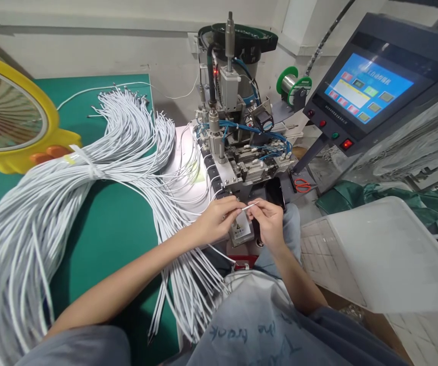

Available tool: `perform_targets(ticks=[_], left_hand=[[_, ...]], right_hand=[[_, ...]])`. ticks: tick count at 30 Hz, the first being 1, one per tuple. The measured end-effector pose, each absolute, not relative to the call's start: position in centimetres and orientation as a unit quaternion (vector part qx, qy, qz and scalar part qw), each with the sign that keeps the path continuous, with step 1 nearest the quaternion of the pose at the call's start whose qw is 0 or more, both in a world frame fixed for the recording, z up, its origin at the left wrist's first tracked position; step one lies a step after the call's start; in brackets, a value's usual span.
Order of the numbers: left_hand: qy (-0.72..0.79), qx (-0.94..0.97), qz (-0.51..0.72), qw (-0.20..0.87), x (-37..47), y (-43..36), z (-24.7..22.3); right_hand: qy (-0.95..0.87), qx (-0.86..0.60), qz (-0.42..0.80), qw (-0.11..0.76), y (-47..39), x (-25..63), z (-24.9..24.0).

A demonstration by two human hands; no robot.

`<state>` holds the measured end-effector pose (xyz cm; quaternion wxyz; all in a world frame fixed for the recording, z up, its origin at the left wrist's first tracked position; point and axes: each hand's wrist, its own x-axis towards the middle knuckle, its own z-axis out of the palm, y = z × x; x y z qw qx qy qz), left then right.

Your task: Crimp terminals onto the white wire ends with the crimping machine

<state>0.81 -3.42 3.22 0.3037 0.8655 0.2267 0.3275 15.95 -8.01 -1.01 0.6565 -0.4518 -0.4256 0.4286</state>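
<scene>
Between my two hands runs the end of a white cable (247,207), just in front of the machine. My left hand (221,218) pinches it between thumb and fingers. At the cable's tip, my right hand (267,218) is closed, with thumb and forefinger on the thin end. The wires at that tip are too small to make out. A large bundle of white cables (127,170) lies on the green table to the left, tied with a white band (86,161). Its loose ends fan out below my left forearm.
A bench machine (234,137) with blue air tubes stands ahead, a solder wire spool (293,84) beside it. A touchscreen panel (369,89) leans in at upper right. Red-handled scissors (302,185) lie near a white plastic bin (394,249). A yellow fan (51,122) stands left.
</scene>
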Motion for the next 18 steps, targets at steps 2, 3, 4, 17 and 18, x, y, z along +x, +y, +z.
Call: perform_targets(ticks=[2,3,4,17,18], left_hand=[[0.228,0.863,0.334,0.302,0.9,-3.5,3.0],[0.231,0.859,0.343,0.302,1.0,-3.5,2.9],[0.234,0.854,0.354,0.3,1.0,-3.5,2.8],[0.221,0.882,0.398,0.118,0.8,-3.5,1.7],[0.223,0.883,0.397,0.114,0.8,-3.5,1.7]], right_hand=[[-0.449,-0.468,0.38,0.66,-8.0,15.7,-0.8],[-0.465,-0.481,0.35,0.656,-8.1,15.6,-0.6],[-0.482,-0.498,0.316,0.648,-8.2,15.5,-0.4],[-0.602,-0.56,0.073,0.564,-8.9,15.3,1.0],[-0.603,-0.559,0.073,0.564,-8.9,15.3,0.9]])
